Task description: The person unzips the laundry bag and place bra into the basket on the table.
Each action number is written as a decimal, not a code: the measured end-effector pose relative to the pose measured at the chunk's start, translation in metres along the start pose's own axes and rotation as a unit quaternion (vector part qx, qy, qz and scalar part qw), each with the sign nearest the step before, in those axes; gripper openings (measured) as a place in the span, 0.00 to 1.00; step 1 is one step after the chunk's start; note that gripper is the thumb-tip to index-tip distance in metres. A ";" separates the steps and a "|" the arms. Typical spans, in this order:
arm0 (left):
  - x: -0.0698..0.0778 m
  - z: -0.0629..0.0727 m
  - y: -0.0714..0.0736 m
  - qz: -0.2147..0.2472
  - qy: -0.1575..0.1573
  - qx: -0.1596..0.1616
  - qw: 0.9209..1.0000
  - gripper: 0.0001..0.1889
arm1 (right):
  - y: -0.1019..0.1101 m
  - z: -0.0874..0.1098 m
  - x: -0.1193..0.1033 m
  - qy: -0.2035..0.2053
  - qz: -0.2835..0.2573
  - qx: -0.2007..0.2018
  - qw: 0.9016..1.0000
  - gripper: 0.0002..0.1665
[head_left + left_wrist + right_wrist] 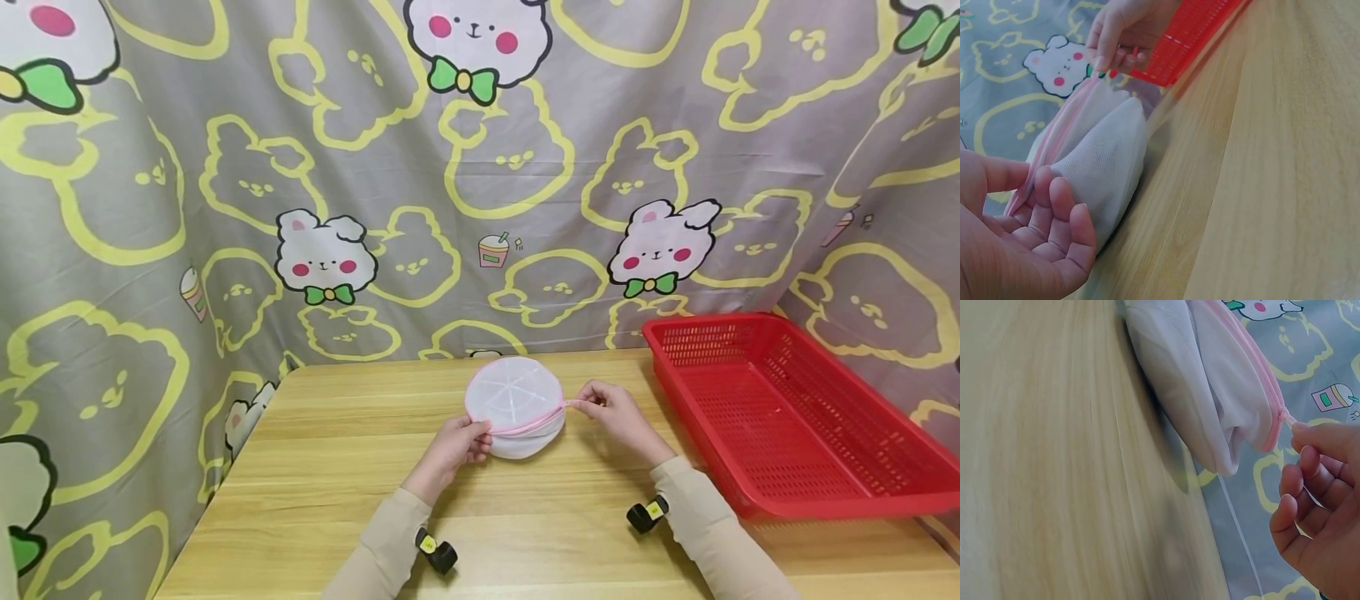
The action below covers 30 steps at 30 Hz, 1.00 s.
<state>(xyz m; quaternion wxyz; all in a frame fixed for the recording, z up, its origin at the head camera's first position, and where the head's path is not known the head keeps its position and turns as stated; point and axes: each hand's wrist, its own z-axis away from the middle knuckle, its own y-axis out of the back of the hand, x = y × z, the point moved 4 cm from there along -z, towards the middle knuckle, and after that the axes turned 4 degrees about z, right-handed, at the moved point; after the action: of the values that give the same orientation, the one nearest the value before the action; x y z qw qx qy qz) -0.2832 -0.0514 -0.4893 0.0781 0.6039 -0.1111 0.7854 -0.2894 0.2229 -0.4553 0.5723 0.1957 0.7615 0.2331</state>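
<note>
In the head view, we find the round white mesh pouch (513,388) low centre, contents hidden, and a perforated red basket (847,505) at right. We see the left hand (454,443) pinching the pouch's pink edge (480,422), the right hand (613,417) its zipper pull (1289,419). Only the wrist views show us its creased side.

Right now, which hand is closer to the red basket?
The right. The right hand pinches the zipper pull at the bag's right edge, just left of the red basket. The left hand grips the bag's near left edge, farther away.
</note>
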 end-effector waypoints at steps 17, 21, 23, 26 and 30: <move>-0.003 -0.003 0.002 -0.002 -0.001 -0.004 1.000 0.07 | 0.006 0.002 -0.006 -0.006 0.010 0.010 1.000 0.08; -0.003 -0.003 0.003 -0.003 -0.003 -0.006 1.000 0.08 | 0.005 0.000 0.001 -0.007 0.007 0.009 1.000 0.09; -0.003 -0.003 0.002 -0.003 -0.003 -0.007 1.000 0.07 | 0.006 -0.001 0.001 -0.005 0.006 0.009 1.000 0.09; -0.003 -0.004 0.002 -0.003 -0.001 -0.008 1.000 0.07 | 0.006 -0.001 0.002 -0.004 0.009 0.010 1.000 0.08; -0.003 -0.003 0.002 -0.001 0.001 -0.011 1.000 0.07 | 0.007 -0.001 0.001 -0.005 0.015 0.013 1.000 0.07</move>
<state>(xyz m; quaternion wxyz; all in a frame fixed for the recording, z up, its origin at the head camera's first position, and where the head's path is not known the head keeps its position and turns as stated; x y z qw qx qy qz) -0.2861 -0.0525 -0.4927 0.0858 0.6025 -0.1190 0.7845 -0.2905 0.2290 -0.4523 0.5699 0.2155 0.7587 0.2305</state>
